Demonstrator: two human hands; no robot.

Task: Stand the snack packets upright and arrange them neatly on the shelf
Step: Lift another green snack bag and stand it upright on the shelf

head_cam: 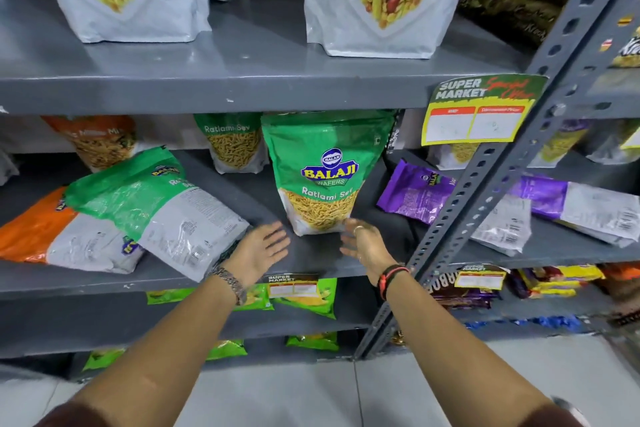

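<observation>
At frame centre the glossy green Ratlami Sev pouch [320, 173] stands upright on the grey metal shelf [311, 263]; both hands, left hand [258, 248] and right hand [363, 243], flank its base with fingers spread, holding nothing, and should square it before releasing.

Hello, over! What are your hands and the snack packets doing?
Left hand and right hand open, flanking the upright green packet, holding nothing. Fallen green packet, orange packet and purple packet lie flat. Nothing blocking.
</observation>
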